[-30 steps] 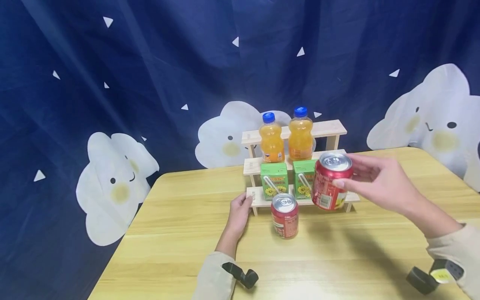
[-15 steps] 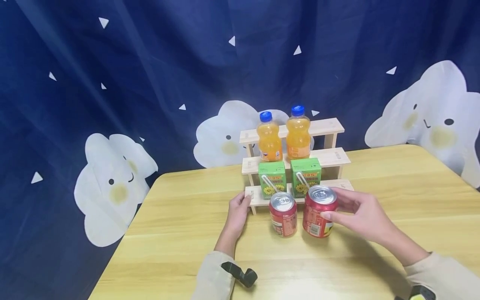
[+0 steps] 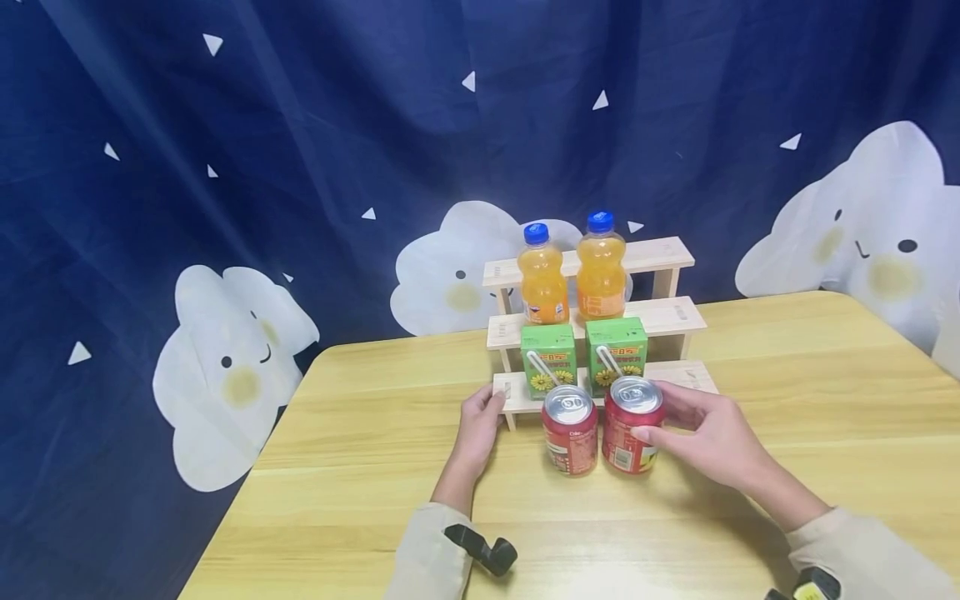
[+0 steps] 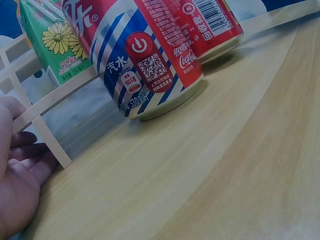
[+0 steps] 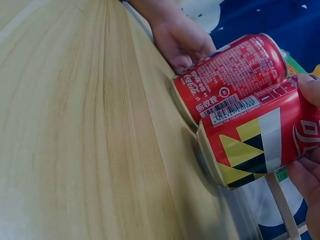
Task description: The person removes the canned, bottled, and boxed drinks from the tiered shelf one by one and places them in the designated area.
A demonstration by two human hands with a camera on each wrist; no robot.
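In the head view my right hand (image 3: 708, 437) holds a red Coca-Cola can (image 3: 627, 437), thumb in front and fingers round its far side. This can is upright, at or just above the tabletop; a contact with the table is hard to make out. A second Coca-Cola can (image 3: 572, 443) stands upright close to its left. My left hand (image 3: 477, 427) grips the left end of the bottom tier of a wooden three-tier shelf (image 3: 686, 377). The left wrist view shows its fingers (image 4: 30, 155) curled beneath the plank beside the shelf's leg (image 4: 51, 142).
Two green drink cartons (image 3: 550, 360) with straws stand on the bottom tier, behind the cans. Two orange juice bottles (image 3: 543, 283) with blue caps stand on the middle tier. A blue curtain (image 3: 360, 125) with clouds hangs behind the wooden table (image 3: 337, 500).
My right hand has lowered its can from before the right carton to table height, then moved it left beside the other can. My left hand stays at the shelf's end.
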